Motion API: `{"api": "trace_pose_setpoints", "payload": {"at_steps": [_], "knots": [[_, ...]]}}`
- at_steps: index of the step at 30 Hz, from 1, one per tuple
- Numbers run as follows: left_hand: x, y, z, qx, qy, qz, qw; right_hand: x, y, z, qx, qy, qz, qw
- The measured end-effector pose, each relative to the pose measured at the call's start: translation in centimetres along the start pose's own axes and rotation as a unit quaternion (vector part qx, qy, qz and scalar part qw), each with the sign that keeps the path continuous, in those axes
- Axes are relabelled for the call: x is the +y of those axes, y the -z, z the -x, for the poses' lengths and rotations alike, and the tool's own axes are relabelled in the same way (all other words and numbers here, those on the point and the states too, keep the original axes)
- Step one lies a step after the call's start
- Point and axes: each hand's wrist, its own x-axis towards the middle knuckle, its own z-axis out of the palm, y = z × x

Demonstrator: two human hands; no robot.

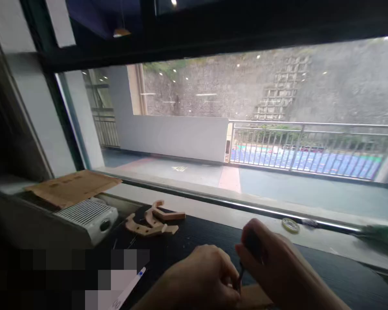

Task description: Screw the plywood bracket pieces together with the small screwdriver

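Observation:
My right hand [271, 254] is wrapped around the dark handle of what looks like a screwdriver [253, 244], its thin metal shaft pointing down. Close beside it, my left hand [205, 275] is closed in a pinch at the shaft's lower end. What sits between the left fingertips is too small and dark to make out. Under both hands lies a light brown wooden piece [254, 295], mostly covered by them and cut off by the bottom edge of the view.
Several curved wooden pieces [151, 229] lie on the black tabletop [194, 234]. Left of them stands a white appliance with a grille [105, 224], under brown cardboard [74, 187]. A white pen-like stick [129, 287] lies at lower left. A tape roll [290, 225] rests on the window sill [220, 218].

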Motion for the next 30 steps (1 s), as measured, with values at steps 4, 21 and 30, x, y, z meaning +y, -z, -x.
{"api": "trace_pose_setpoints", "payload": {"at_steps": [4,21,30], "knots": [[1.1,0.7,0.6,-0.013,0.027,0.008,1.0,-1.3,0.8,0.3,-0.026,0.044,-0.033,0.998],[0.9,0.8,0.5,-0.014,0.011,-0.018,1.0,-1.0,0.5,0.2,-0.019,0.051,-0.053,0.997],[0.4,0.5,0.1,-0.009,-0.02,-0.031,0.999,0.2,0.1,-0.3,0.014,0.026,-0.032,0.999]]}}
